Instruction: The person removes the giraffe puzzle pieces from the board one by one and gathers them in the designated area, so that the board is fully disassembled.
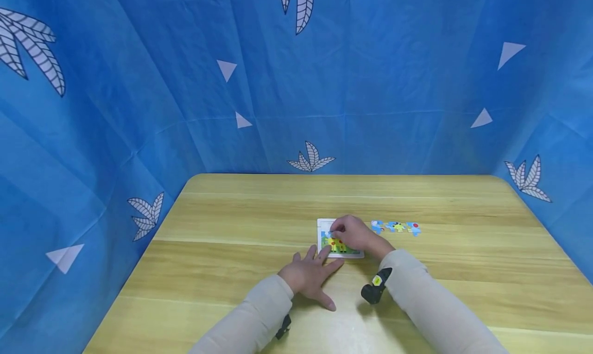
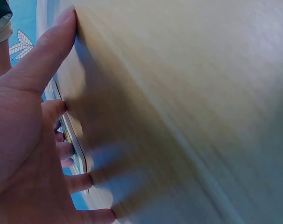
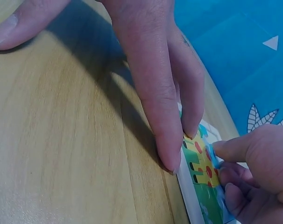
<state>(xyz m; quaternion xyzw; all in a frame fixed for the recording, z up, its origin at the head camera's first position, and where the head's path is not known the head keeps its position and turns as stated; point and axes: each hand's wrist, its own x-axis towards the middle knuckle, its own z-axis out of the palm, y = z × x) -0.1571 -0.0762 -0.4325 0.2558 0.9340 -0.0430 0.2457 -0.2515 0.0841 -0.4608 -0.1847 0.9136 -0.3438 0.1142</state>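
Note:
A small jigsaw puzzle in a white frame (image 1: 319,246) lies on the wooden table, its assembled part showing a yellow giraffe with red spots (image 3: 204,170) on green. My left hand (image 1: 311,277) is spread flat beside it, with fingertips at the frame's near left edge and the thumb (image 2: 55,51) out on the tabletop. Over the puzzle, my right hand (image 1: 354,233) has its fingers curled and pinches a blue puzzle piece (image 3: 215,161) at the upper part of the picture. The right hand's fingers mostly cover that piece.
Several loose puzzle pieces (image 1: 396,227) lie in a row right of the frame, just past the right wrist. A blue patterned curtain (image 1: 394,86) stands behind the table (image 1: 231,210) and at both sides. Each wrist wears a small black camera (image 1: 374,289).

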